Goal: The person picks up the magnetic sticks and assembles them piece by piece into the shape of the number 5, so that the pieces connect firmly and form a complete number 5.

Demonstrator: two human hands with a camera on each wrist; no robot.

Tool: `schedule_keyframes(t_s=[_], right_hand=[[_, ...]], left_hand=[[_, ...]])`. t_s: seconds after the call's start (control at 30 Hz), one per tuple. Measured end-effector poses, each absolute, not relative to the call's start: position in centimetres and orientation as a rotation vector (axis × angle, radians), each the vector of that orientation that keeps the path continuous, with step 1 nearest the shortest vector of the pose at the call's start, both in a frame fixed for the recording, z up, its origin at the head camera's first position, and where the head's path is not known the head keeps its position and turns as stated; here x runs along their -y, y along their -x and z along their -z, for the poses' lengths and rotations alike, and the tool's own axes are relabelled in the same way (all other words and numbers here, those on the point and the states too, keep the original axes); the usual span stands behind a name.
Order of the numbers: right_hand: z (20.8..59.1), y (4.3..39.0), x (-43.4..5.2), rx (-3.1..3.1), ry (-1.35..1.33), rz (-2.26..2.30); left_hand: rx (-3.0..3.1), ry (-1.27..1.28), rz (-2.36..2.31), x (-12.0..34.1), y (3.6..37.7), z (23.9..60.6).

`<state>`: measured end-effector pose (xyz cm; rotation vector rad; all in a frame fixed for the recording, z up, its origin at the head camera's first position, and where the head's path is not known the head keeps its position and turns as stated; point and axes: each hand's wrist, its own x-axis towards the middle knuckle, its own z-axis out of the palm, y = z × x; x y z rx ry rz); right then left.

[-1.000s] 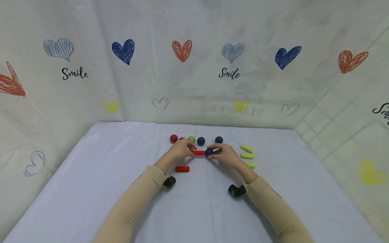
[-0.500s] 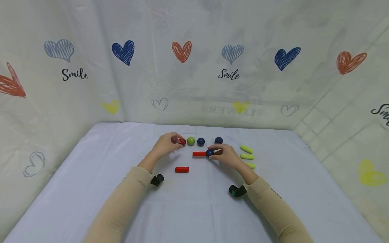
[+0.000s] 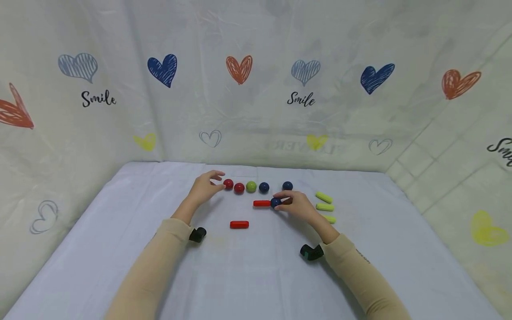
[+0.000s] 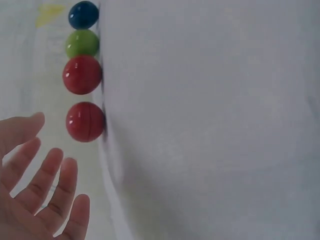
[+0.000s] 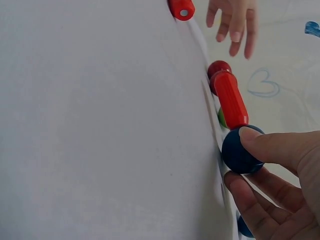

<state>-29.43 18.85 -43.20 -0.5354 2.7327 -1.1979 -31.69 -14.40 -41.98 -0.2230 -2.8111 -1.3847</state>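
Between thumb and fingers my right hand (image 3: 300, 205) pinches a dark blue ball (image 5: 240, 152). One end of a red rod (image 5: 231, 99) meets that ball, and the rod points left from it in the head view. At the left end of the ball row, my left hand (image 3: 204, 189) has its fingers spread beside a red ball (image 4: 85, 122), apart from it in the left wrist view. A second red ball (image 4: 82, 75) sits just past the first. A loose red rod (image 3: 239, 225) lies nearer the front, with pale metal showing on its end in the right wrist view.
Right of the red balls stand a green ball (image 3: 251, 186), a blue ball (image 3: 264, 187) and another blue ball (image 3: 287, 186). Three yellow-green rods (image 3: 325, 207) lie right of my right hand. A white cloth covers the table (image 3: 256, 275), and a printed curtain (image 3: 256, 111) hangs behind.
My left hand has left the red rod, touched the second red ball, then moved left to the end red ball with spread fingers. The right hand keeps its pinch on the blue ball.
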Motion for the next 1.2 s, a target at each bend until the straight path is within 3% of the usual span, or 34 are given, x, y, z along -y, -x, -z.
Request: schedule_keyframes(t_s=[0.53, 1.2], right_hand=[[43.0, 29.5, -18.9, -2.735, 0.516, 1.19], [43.0, 29.2, -18.9, -2.736, 0.515, 1.195]], left_hand=[[3.051, 0.399, 1.078, 13.4, 33.7, 41.5], [3.097, 0.344, 0.982, 13.4, 34.1, 42.2]])
